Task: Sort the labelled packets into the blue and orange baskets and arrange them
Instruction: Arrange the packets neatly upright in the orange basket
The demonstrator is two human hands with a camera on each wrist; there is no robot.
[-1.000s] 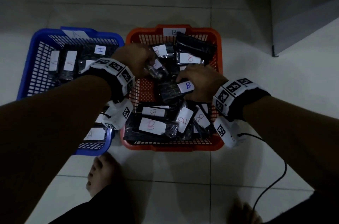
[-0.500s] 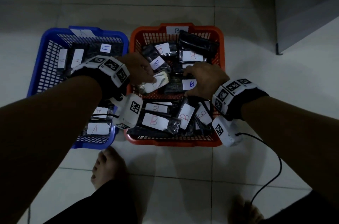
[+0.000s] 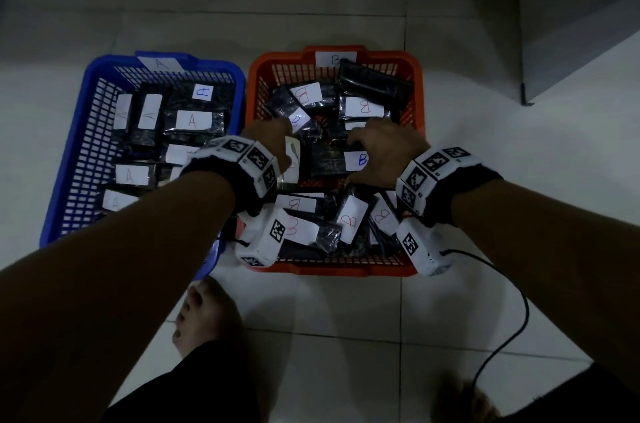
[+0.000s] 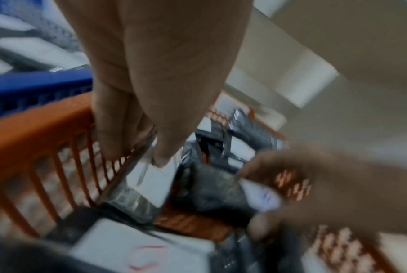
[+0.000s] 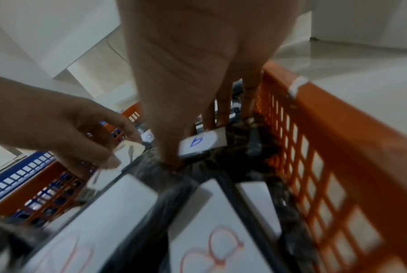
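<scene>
The blue basket point(image 3: 74, 159) on the left holds black packets labelled A. To its right, the orange basket point(image 3: 417, 93) holds black packets labelled B. My left hand point(image 3: 280, 159) is inside the orange basket by its left wall point(image 4: 36, 147). It pinches a white-labelled packet point(image 4: 148, 182) between thumb and fingers, and the packet stands on edge against that wall. My right hand point(image 3: 360, 148) is in the basket's middle and grips a packet with a blue B label point(image 5: 202, 143), thumb on one side and fingers on the other. The same blue B packet point(image 3: 356, 159) lies flat.
More B packets point(image 3: 351, 220) are piled at the orange basket's near end and far end. The baskets stand side by side on a pale tiled floor point(image 3: 311, 336). My bare foot point(image 3: 204, 315) is just in front, a black cable point(image 3: 502, 346) trails right, and a grey cabinet point(image 3: 571, 24) stands far right.
My left hand has carried its packet from the basket's middle to the left wall and turned it on edge. My right hand has stayed on the blue B packet.
</scene>
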